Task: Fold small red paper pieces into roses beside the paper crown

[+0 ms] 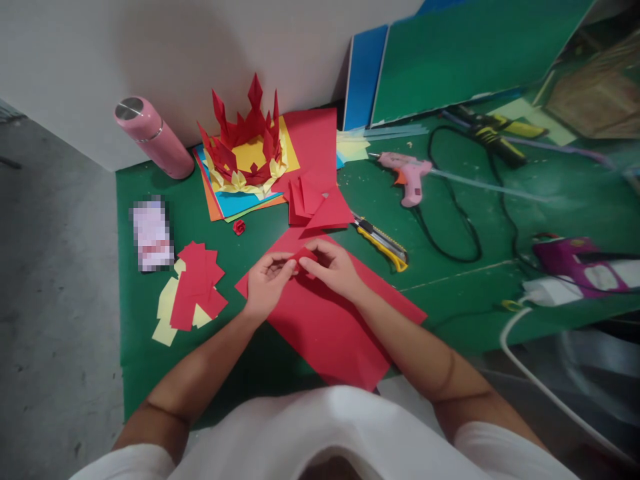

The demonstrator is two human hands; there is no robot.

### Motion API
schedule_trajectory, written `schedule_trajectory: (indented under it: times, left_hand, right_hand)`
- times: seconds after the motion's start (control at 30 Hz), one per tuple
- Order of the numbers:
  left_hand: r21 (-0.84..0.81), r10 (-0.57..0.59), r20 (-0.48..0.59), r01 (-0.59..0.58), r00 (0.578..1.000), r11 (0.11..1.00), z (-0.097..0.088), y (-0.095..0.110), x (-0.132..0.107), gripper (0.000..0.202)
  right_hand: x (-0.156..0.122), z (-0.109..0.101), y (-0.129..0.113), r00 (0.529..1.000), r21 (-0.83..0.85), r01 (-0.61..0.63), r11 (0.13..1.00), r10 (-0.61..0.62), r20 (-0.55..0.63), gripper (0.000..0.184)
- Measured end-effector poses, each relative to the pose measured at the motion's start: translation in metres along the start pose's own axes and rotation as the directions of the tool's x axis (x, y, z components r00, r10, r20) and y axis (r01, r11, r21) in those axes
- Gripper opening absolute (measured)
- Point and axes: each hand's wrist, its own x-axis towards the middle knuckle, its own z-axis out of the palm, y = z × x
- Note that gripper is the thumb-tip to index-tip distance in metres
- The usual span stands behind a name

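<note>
A small piece of red paper (303, 256) is pinched between my two hands, above a large red sheet (320, 327) lying askew on the green table. My left hand (267, 277) grips its left side, thumb toward the middle. From the right, my right hand (334, 267) holds the other side with thumb and curled fingers. Part of the paper is hidden by my fingers. Just beyond my hands lie folded red paper pieces (320, 205). A small red paper rose (239, 227) sits to the left of them.
A red and yellow paper crown (245, 157) stands on coloured sheets at the back. Around it are a pink bottle (155, 137), a yellow utility knife (383, 241), a pink glue gun (407, 175) with its black cord, paper strips (193, 290) and a purple-and-white power strip (575, 267).
</note>
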Motion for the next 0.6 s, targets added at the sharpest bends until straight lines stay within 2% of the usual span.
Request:
schedule_trajectory:
  times: [0.2,0.6]
  left_hand:
    - [-0.020,-0.023,-0.025,0.022,0.999,1.000,-0.0002,0.0018,0.0009,0.039]
    - [-0.018,-0.019,-0.024,0.018,1.000,1.000,0.0032,0.0021,-0.0021,0.040]
  right_hand:
    - [-0.0006,-0.0015,-0.0026,0.998,-0.042,0.032,0.999,-0.030,0.048,0.026]
    - [0.0003,-0.0021,0.0016,0.999,-0.024,0.032,0.999,-0.032,0.023,0.028]
